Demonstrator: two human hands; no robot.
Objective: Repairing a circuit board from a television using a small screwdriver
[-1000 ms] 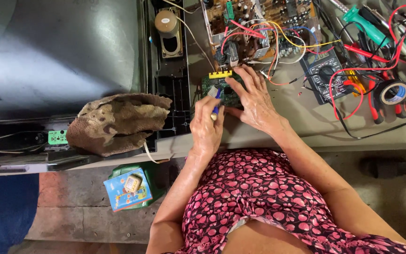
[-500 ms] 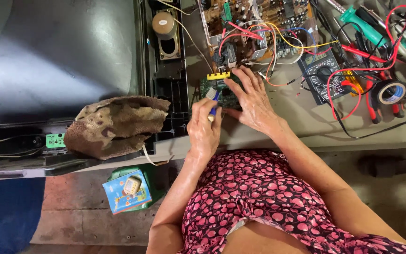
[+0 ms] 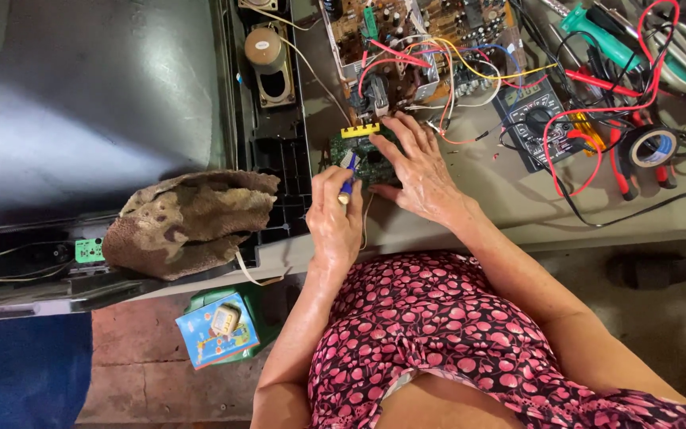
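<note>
My left hand (image 3: 333,216) is closed around a slim blue-handled tool (image 3: 348,176), its tip down on a small green circuit board (image 3: 365,155) at the bench edge. My right hand (image 3: 418,168) lies flat on that board with fingers spread, pinning it down. A yellow connector strip (image 3: 360,129) sits at the board's far edge. Red, yellow and white wires (image 3: 430,71) run from it to a larger brown circuit board (image 3: 430,24) behind.
A big grey television casing (image 3: 89,95) with a speaker (image 3: 265,52) fills the left, a brown rag (image 3: 188,222) draped on its edge. A multimeter (image 3: 537,119) with red leads, a tape roll (image 3: 649,146) and green-handled tools (image 3: 613,44) lie right. A colourful box (image 3: 217,327) sits on the floor.
Both hands stay on the small board. The view has shifted slightly; my left hand's tool has barely moved.
</note>
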